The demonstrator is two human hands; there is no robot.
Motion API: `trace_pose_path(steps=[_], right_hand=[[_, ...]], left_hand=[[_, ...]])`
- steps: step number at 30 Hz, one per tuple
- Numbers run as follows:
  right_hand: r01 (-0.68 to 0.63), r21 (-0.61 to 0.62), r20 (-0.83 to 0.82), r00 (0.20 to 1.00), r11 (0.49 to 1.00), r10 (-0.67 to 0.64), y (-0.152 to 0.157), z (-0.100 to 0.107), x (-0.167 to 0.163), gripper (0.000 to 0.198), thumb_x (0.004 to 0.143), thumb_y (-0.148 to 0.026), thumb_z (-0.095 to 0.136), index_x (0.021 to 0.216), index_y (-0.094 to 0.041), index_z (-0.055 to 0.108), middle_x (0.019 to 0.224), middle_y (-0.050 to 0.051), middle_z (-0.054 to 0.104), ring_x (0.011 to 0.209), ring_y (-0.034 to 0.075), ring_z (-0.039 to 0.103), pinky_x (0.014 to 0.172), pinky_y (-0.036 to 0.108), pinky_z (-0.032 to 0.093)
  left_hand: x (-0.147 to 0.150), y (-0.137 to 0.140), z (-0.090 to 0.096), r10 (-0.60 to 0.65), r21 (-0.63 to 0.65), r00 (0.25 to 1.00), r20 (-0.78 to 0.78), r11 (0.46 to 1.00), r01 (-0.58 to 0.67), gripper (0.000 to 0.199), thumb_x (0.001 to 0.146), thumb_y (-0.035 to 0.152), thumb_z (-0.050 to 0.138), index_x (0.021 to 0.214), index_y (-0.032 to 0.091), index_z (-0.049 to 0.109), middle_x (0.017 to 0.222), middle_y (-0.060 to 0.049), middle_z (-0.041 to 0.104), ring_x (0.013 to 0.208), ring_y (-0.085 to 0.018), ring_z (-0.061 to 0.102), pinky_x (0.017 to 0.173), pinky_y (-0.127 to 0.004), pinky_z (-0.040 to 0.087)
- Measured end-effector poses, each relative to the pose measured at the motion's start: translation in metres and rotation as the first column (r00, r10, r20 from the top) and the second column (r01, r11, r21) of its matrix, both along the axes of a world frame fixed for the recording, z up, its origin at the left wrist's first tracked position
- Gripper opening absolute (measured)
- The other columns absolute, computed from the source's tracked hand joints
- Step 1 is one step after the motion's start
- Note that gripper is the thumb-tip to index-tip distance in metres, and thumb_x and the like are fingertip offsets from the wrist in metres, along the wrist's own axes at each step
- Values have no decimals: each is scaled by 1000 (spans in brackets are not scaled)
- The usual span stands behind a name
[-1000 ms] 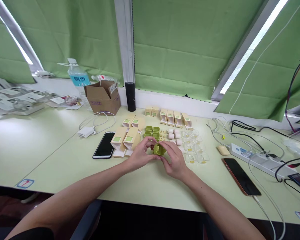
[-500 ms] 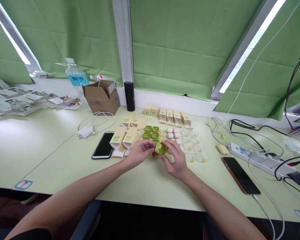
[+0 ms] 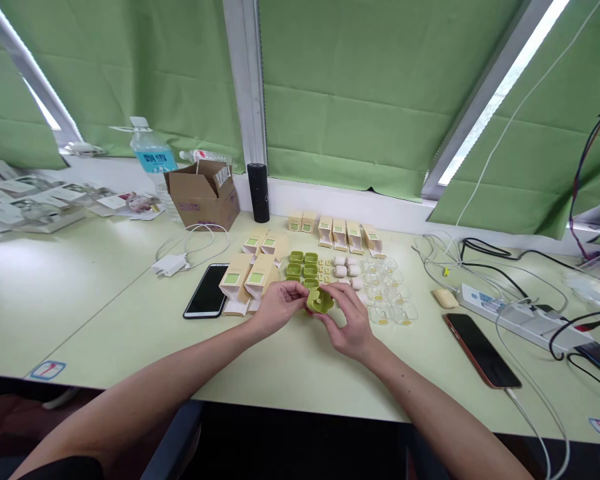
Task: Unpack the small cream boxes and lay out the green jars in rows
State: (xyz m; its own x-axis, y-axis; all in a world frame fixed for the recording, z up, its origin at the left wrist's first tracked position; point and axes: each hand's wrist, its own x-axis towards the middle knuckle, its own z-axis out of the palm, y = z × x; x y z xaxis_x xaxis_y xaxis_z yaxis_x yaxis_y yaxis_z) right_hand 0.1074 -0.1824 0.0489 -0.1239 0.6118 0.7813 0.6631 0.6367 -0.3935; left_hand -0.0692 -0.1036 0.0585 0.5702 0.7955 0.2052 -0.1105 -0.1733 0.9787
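Note:
A small green plastic container point(image 3: 321, 303) is held just above the table between my two hands. My left hand point(image 3: 279, 309) pinches its left edge with thumb and fingertips. Thumb and fingers of my right hand point(image 3: 351, 323) grip it from the right side. Its hollow inside shows, with a rounded piece at the left part. Just beyond my fingers stand matching green containers point(image 3: 295, 270) in rows, partly hidden by my hands. Beside them lie tiny yellow pieces point(image 3: 324, 270), then whitish rounded blocks point(image 3: 341, 272) and clear plastic shells point(image 3: 379, 294).
Open cream cartons point(image 3: 234, 277) and a black-screened phone point(image 3: 206, 291) lie left. More small cartons point(image 3: 339, 231) line the back, near a black bottle point(image 3: 259, 193) and a cardboard box point(image 3: 203, 200). Right are another phone point(image 3: 481, 349), a power strip point(image 3: 500, 312) and tangled cables.
The green container has turned in my fingers and shifted slightly left, and its opening faces me differently. My right hand moved slightly left with it; the left hand hardly moved.

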Motion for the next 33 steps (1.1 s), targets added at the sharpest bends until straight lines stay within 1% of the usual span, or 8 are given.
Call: trace_pose_path(steps=[7,12,15,19,23,27,30,33], right_hand=[[7,-18,-12,1000,1000,-7,1,0,1,45,93,-24,64,137,-26,52,116,13,66,106,28,67,85,46,61],[13,-4,-34,999,1000,-13,3,-2,2,35,91,-22,66,124,-25,54,113,12,69,106,27,68,81,43,61],[18,-24,-4,1000,1000,-19,4,-5,2,30,91,-20,65,120,-24,56,116,13,68,109,27,67,83,43,61],[19,-54,32,999,998,-18,2,-5,4,33,91,-18,62,123,-24,57,120,14,67,113,28,65,87,45,61],[-33,-82,-2,999,996,33,0,2,5,35,90,-17,60,125,-23,60,124,13,66,116,28,64,95,48,57],[-5,-38,-37,999,999,3,1,3,3,25,93,-14,57,112,-25,67,115,10,68,107,25,65,90,46,57],[33,1,-14,999,999,-33,4,1,2,20,92,-12,60,104,-25,68,110,9,67,101,25,62,82,43,56],[69,37,3,998,997,-69,5,-1,1,18,91,-11,61,100,-25,69,105,8,65,100,25,58,79,42,53]], left_hand=[[1,4,-10,24,-22,996,84,1000,-22,36,73,46,85,82,17,66,78,-4,73,74,-20,73,72,-35,64],[-5,5,-8,-33,33,988,152,999,28,42,78,42,83,108,16,68,110,-13,74,104,-25,72,92,-39,60],[-5,1,-6,-89,60,989,118,995,83,49,78,35,83,121,18,67,126,-15,70,118,-28,67,99,-42,58],[-2,-5,-5,-60,98,996,61,994,54,46,76,24,82,120,19,69,122,-12,72,115,-26,68,103,-44,57],[-2,-7,-4,-17,162,999,32,987,11,43,78,21,80,119,19,70,121,-10,72,114,-26,69,105,-46,56],[-3,-6,-7,4,327,1000,-10,945,0,43,81,21,78,123,22,69,124,-9,72,117,-26,68,105,-44,56],[-4,-5,-11,41,478,998,-47,878,-13,41,82,22,79,122,22,69,122,-10,72,116,-26,68,103,-43,57],[-5,-6,-11,63,567,995,-75,824,-10,40,84,25,79,122,21,68,119,-10,73,114,-25,69,102,-42,57]])
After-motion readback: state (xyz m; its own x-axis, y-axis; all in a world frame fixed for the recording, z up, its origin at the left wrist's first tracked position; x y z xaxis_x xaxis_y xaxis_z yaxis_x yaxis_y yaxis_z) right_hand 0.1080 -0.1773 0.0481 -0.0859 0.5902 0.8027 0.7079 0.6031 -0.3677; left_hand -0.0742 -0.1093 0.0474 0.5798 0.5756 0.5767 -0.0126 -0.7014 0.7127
